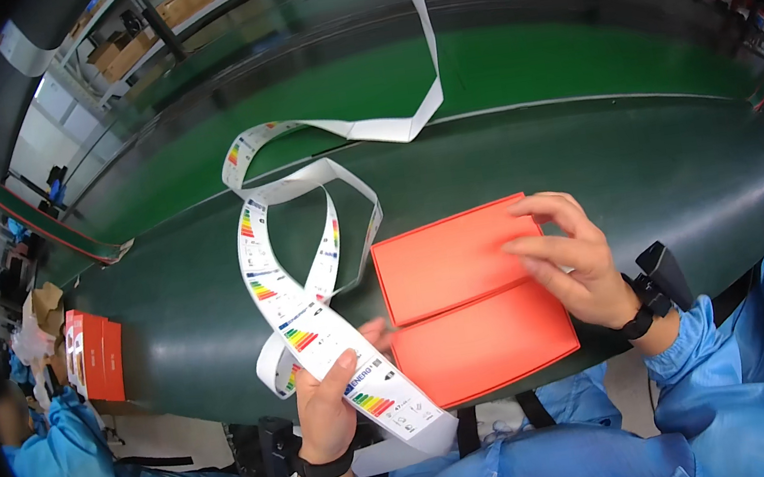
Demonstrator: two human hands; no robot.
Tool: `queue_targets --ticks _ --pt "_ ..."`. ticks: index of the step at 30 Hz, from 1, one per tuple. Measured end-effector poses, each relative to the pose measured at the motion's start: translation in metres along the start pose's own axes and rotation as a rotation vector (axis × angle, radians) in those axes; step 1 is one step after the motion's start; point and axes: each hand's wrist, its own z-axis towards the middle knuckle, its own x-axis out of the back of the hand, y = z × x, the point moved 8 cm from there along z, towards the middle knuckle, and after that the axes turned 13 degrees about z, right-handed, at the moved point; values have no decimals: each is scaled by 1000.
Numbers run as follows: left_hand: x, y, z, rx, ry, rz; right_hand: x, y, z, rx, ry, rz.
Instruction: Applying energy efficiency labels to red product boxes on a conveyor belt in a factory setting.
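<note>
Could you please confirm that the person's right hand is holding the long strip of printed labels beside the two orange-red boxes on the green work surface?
Not quite: the head view shows the left hand, rather than the right hand, holding the long strip of printed labels beside the two orange-red boxes on the green work surface.

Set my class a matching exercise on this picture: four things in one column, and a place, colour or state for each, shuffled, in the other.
Column one
1. Left hand
2. Right hand
3. Label strip
4. Nearer red box, in front of the person

Column two
A. White with coloured bars, running in loops
B. Plain on top, closest to the person's body
C. Gripping a printed strip
D. At the right end of the farther red box, fingers bent

Pairs: 1-C, 2-D, 3-A, 4-B
</note>
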Motion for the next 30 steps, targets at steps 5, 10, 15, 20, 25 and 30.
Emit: queue_targets --ticks 5,10,15,20,25,30 --pt "-10 6 -23 89 -190 -48 -78 -61 20 171 -241 213" --pt "1 10 -33 8 -36 -7 -114 -60 13 155 -305 326" --pt "8 7 -44 48 -7 14 -128 -65 5 217 -323 373" --pt "9 -3 -43 182 79 -202 -126 -78 -2 350 -273 138" --pt "8 -8 -34 173 47 -247 -125 -89 -7 472 -243 26" --pt "6 -3 -35 144 28 -248 -126 -62 4 213 -205 314"
